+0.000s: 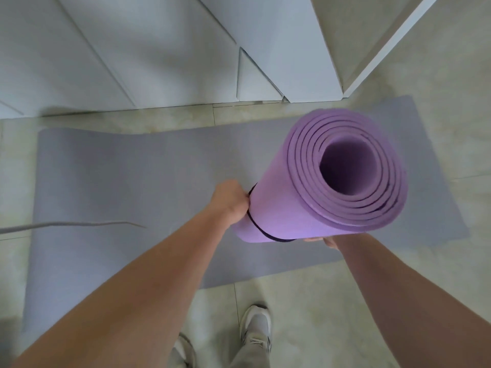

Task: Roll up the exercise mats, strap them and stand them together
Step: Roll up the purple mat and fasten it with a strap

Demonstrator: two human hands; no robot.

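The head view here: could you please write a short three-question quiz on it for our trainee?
1. True or false: the purple mat is rolled, with a black strap around it.
2. The grey mat is: A rolled and strapped; B spread flat on the floor; C leaning on the wall.
3. Which hand grips the purple roll by the strap?
Key: 1 true; 2 B; 3 the left hand.
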